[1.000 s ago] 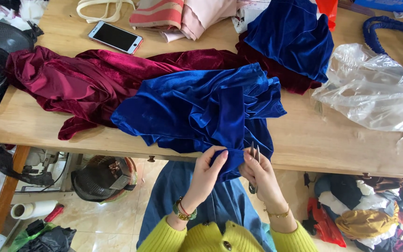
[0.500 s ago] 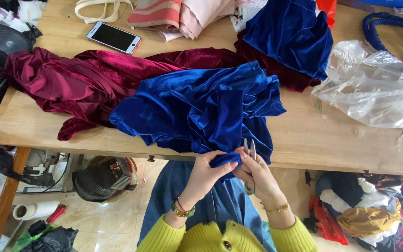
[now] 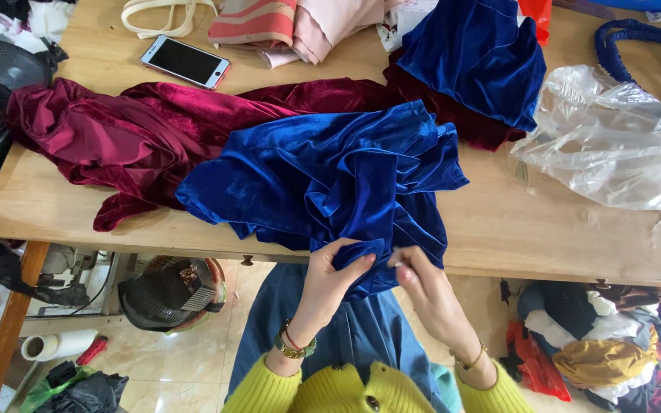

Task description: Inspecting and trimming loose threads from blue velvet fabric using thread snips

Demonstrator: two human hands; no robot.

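Glossy blue velvet cloth point(image 3: 330, 176), matt wooden table point(image 3: 499, 229)

A light wooden table point(image 3: 499, 222) on a reddish leg point(image 3: 8, 321) spans the view under even daylight. Beneath it, a glossy beige tiled floor point(image 3: 170, 375) carries a dark round basket point(image 3: 170, 294), a white roll point(image 3: 55, 346), black bags point(image 3: 86, 390) at left and heaped coloured cloth point(image 3: 606, 344) at right.

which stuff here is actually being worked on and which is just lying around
In use: blue velvet cloth, its edge pinched by the left hand and right hand.

Lying about: dark red velvet cloth, phone, clear plastic bag, folded pink cloth.
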